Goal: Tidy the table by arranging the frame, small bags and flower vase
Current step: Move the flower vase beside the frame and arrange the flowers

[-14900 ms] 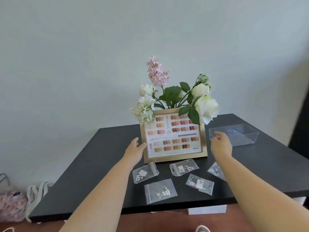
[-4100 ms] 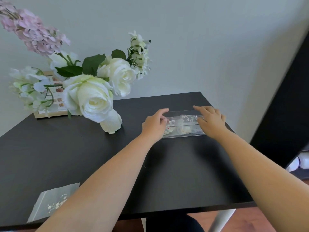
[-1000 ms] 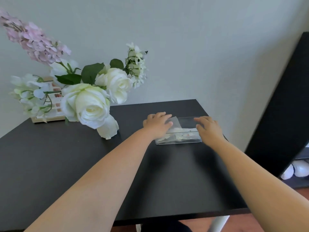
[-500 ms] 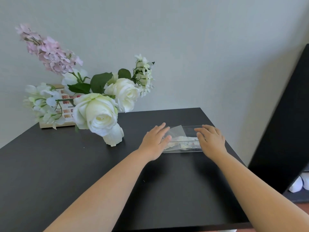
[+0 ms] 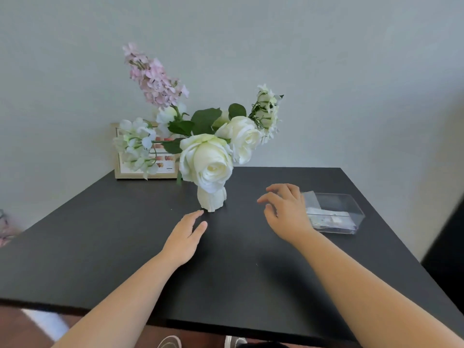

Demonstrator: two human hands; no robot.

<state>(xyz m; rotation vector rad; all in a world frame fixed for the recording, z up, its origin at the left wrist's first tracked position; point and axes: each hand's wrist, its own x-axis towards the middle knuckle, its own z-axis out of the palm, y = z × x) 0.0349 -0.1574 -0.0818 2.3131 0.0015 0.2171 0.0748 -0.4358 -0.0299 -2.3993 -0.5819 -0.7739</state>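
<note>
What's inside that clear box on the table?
The clear box holds small bags, stacked flat. How many, and what they contain, can't be told.

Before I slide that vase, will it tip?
Probably top-heavy: the small white vase carries wide blooms leaning forward over it. A high push may topple it. Gripping low with both open hands, left and right, looks safer.
</note>
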